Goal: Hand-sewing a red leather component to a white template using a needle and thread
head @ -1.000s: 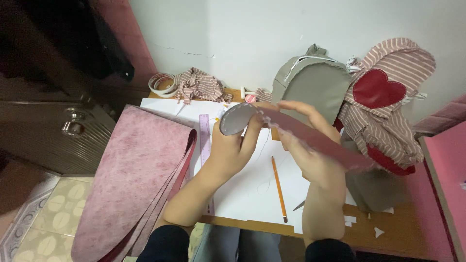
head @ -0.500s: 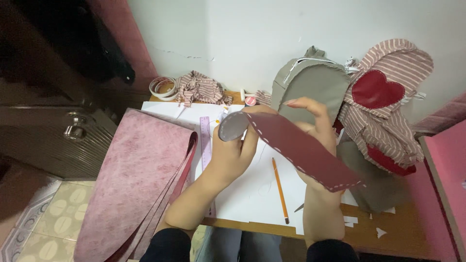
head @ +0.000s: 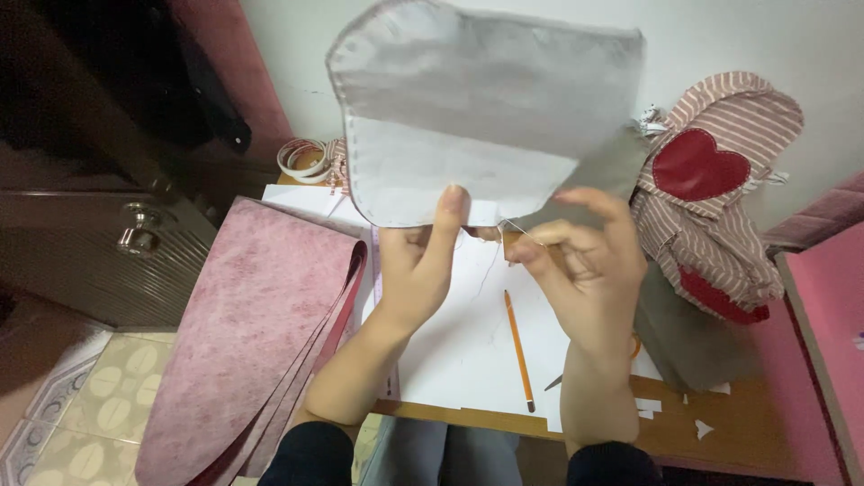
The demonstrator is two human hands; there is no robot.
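Observation:
A grey, rounded leather-like piece (head: 477,108) with stitch holes along its edge is held up close to the camera, its pale back facing me. My left hand (head: 418,261) grips its lower edge, thumb pressed on the front. My right hand (head: 580,256) pinches a thin thread (head: 515,229) that runs from the piece's lower edge; whether a needle is in the fingers I cannot tell. Under the hands a white paper sheet (head: 468,342) lies on the wooden desk (head: 720,432) with an orange pencil (head: 517,346) on it.
A striped fabric bag with a red heart (head: 720,189) stands at the right beside a grey bag part (head: 684,342). Pink leather-like sheets (head: 252,333) hang over the desk's left edge. Tape rolls (head: 301,157) sit at the back. A dark door with a knob (head: 135,234) is left.
The piece has been turned from edge-on with its maroon side showing to flat and raised close to the camera, grey back facing me. My right hand now pinches a thread below it.

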